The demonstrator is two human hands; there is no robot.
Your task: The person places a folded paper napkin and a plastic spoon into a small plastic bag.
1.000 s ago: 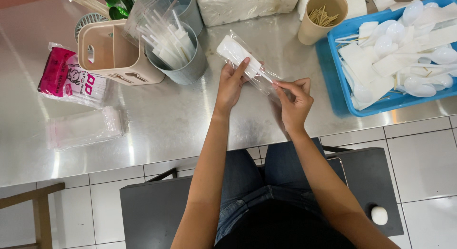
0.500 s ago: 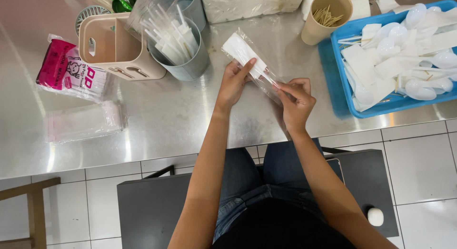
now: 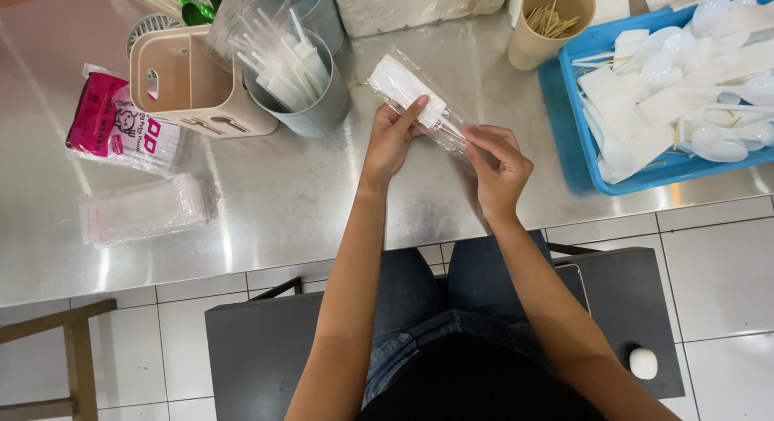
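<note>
Packing a clear sleeve point(image 3: 419, 107) over the table point(image 3: 322, 203) | left hand point(image 3: 393, 139) grip closed on sleeve | right hand point(image 3: 498, 167) pinching its lower end | judged step: sealing; next needs a steady pinch

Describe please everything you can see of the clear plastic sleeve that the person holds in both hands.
The clear, narrow plastic sleeve is thin, glossy and crinkled. It lies slanted over the steel table, upper end toward the grey metal bucket, lower end toward the right hand. Inside is something white and flat, perhaps a folded napkin; more I cannot tell. The left hand holds its middle, forefinger stretched along it; the right hand's fingers pinch its lower end.
</note>
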